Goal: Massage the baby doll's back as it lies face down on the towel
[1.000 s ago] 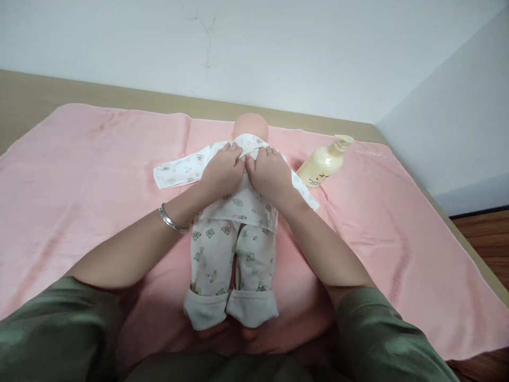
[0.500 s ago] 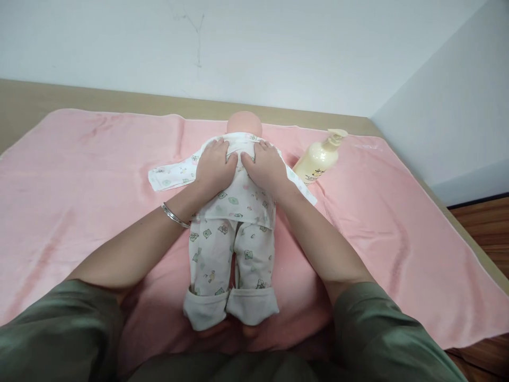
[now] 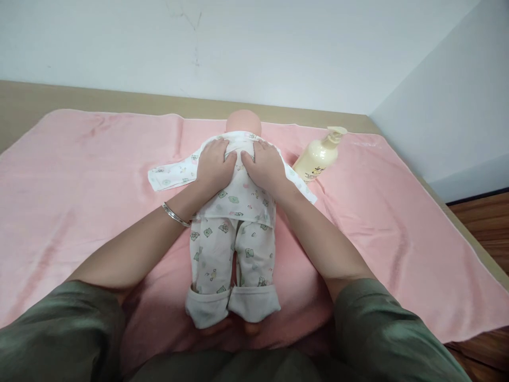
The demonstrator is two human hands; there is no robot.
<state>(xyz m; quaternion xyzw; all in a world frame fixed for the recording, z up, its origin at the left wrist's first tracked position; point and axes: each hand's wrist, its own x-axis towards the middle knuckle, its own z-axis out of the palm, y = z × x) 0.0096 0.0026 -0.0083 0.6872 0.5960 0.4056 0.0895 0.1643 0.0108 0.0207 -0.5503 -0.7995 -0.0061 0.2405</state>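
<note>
A baby doll (image 3: 243, 121) lies face down with its head away from me. It wears a white printed shirt (image 3: 242, 204) and matching trousers (image 3: 212, 254) with turned-up cuffs. On the left side of its upper back rests my left hand (image 3: 216, 165), fingers stretched and palm down. My right hand (image 3: 265, 165) lies flat in the same way on the right side, the two thumbs close together near the spine. Neither hand grips anything. The doll's face is hidden, and its sleeves spread out to both sides.
Under the doll a pink blanket (image 3: 99, 175) covers most of a wooden table (image 3: 119, 98). A cream pump bottle (image 3: 318, 158) leans at the right by the doll's sleeve. A white wall (image 3: 278, 48) rises behind, and brown wood flooring (image 3: 485, 217) shows at the far right.
Both hands stay on the doll's back with almost no visible movement. The whole view has shifted very slightly.
</note>
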